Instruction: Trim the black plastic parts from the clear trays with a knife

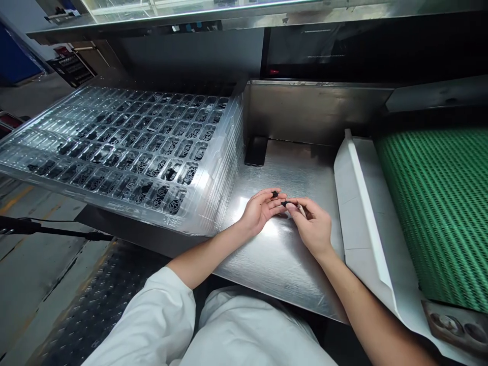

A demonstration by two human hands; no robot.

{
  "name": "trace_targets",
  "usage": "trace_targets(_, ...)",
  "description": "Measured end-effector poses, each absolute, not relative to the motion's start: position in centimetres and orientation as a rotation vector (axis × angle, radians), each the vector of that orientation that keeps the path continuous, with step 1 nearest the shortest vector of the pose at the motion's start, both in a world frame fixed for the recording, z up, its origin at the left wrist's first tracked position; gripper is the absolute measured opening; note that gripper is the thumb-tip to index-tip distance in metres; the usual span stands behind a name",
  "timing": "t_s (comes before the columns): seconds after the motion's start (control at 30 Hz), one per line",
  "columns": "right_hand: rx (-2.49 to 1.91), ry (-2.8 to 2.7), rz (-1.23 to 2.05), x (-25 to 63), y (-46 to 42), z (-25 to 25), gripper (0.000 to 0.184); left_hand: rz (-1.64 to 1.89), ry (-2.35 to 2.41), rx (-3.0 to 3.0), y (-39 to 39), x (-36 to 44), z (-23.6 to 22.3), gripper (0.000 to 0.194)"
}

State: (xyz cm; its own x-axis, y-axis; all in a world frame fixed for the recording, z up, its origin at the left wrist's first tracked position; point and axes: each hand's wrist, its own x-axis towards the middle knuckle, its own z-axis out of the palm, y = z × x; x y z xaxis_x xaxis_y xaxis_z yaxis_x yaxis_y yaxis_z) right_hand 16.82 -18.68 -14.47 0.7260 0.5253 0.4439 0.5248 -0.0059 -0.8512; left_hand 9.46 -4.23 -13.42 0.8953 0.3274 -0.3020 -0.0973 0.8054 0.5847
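Note:
Above the metal worktop (282,259), my left hand (259,213) is turned palm up. A small black part (275,194) sits between its thumb and forefinger tips, and the other fingers are loosely stretched. My right hand (314,226) pinches another small black part (284,203) between thumb and forefinger, close to the left fingertips. Something thin and pale (302,209) shows among the right fingers, too small to name. Left of my hands stands a stack of clear plastic trays (213,203), with black wheel-like parts (174,205) in the top tray's pockets.
A black phone-like slab (256,151) lies at the worktop's back left. On the right, a white raised guard (358,203) borders a green conveyor belt (438,203). A metal wall (305,112) closes the back, and a metal shelf edge (244,20) crosses overhead.

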Motion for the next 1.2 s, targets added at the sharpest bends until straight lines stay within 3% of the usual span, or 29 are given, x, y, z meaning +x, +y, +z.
trace_targets(0.27, -1.492, -0.515, 0.267, 17.1, -18.7, -14.0, 0.032, 0.18, 0.367, 0.778, -4.6, 9.1, -13.1, 0.024)
trace_targets(0.67, -1.342, -0.422, 0.4, 16.7, -18.4, -13.3, 0.036, 0.25, 0.205, 1.136, -5.1, 9.0, -13.2, 0.049)
trace_targets(0.9, -1.405, -0.431, 0.368, 16.7, -18.4, -13.3, 0.04, 0.195, 0.205, 1.084, -4.9, 9.0, -13.2, 0.049)
trace_targets(1.2, -1.587, -0.55, 0.232, 16.7, -18.7, -13.0, 0.031, 0.064, 0.202, 0.936, -4.6, 8.9, -13.3, 0.04)
